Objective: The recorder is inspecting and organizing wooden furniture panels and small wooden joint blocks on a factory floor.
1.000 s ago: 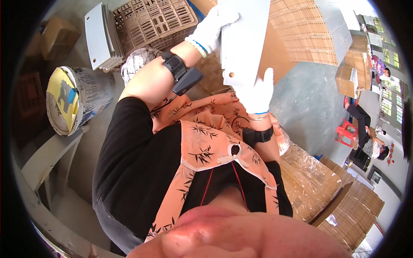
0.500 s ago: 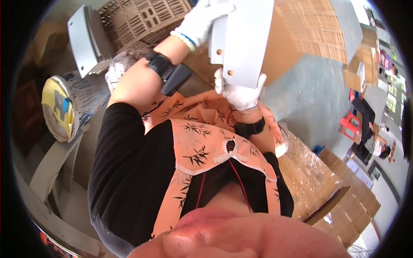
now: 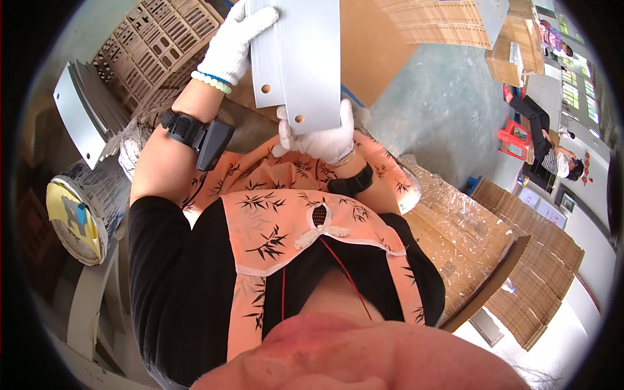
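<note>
Two flat grey panels, each with a round hole near its near end, overlap in front of my chest. The front panel (image 3: 312, 65) covers part of the rear panel (image 3: 266, 71), which sticks out on the left. My left hand (image 3: 234, 49), in a white knit glove, grips the panels' left edge, with the thumb lying over the face. In a matching glove, my right hand (image 3: 328, 140) cups the near end of the front panel from below, fingers bent up around both sides. The panels' far ends run out of view.
More curved grey panels (image 3: 84, 120) stand stacked at the left, beside a brown plastic crate (image 3: 162, 49). Below them is a plastic-wrapped bucket (image 3: 75, 224). Cardboard (image 3: 461, 240) lies at the right. Farther off, a person (image 3: 543, 133) sits near a red stool (image 3: 513, 138).
The view has shifted, so the surroundings sit differently. Both hands and the panels appear farther left, and more of the rear panel shows beside the front one. My grip stays on them.
</note>
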The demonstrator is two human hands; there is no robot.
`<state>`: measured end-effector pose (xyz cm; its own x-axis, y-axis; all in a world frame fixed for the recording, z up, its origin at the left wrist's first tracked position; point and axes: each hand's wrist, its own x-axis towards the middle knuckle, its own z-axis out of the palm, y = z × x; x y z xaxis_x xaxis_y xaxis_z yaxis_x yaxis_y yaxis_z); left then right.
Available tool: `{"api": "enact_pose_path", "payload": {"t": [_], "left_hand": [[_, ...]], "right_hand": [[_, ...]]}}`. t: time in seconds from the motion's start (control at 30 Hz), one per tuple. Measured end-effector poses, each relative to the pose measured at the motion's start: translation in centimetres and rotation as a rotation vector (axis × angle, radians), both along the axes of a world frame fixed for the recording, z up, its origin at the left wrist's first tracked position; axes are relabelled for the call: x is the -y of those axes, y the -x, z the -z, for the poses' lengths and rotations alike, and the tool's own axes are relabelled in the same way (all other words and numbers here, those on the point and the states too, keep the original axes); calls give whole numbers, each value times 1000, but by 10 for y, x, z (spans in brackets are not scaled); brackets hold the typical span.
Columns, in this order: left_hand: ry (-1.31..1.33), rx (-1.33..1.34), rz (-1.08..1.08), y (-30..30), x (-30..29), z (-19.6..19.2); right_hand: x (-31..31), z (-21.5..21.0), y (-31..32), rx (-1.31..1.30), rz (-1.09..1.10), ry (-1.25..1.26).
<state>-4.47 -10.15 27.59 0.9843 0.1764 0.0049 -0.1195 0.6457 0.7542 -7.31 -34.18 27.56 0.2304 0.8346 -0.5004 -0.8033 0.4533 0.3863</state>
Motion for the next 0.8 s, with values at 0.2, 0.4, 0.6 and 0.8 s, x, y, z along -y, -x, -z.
{"api": "enact_pose_path", "payload": {"t": [0.2, 0.4, 0.6, 0.8], "left_hand": [[-113, -270, -72, 3, 1, 44], [-43, -230, -43, 6, 4, 24], [-85, -227, -196, 3, 4, 23], [92, -304, -398, 2, -28, 19]], "right_hand": [[8, 47, 16, 735, -180, -261], [10, 38, 12, 706, -172, -404], [29, 12, -7, 1034, -11, -64], [71, 21, -43, 1300, -195, 743]]}}
